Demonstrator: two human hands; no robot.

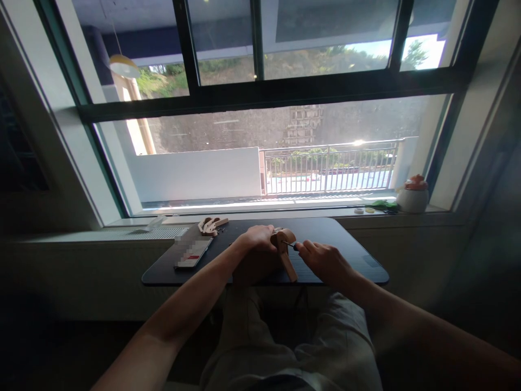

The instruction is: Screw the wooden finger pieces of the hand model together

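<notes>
Over the dark table, my left hand (260, 238) is closed around one side of a light wooden piece (288, 262) with a rounded top and a straight leg slanting down toward me. My right hand (321, 258) grips the handle of a screwdriver (290, 245), its thin shaft pointing left against the side of the wooden piece. Most of the handle is hidden in my fingers. Part of the wooden piece is covered by my left hand. Below my left wrist stands a dark brownish shape that I cannot make out.
On the table (350, 266) lie more wooden parts (211, 225) with small dark bits beside them, and a phone (194, 254) at the left. A white pot (412, 200) and small items stand on the windowsill. A radiator (142, 234) is behind the table's left side.
</notes>
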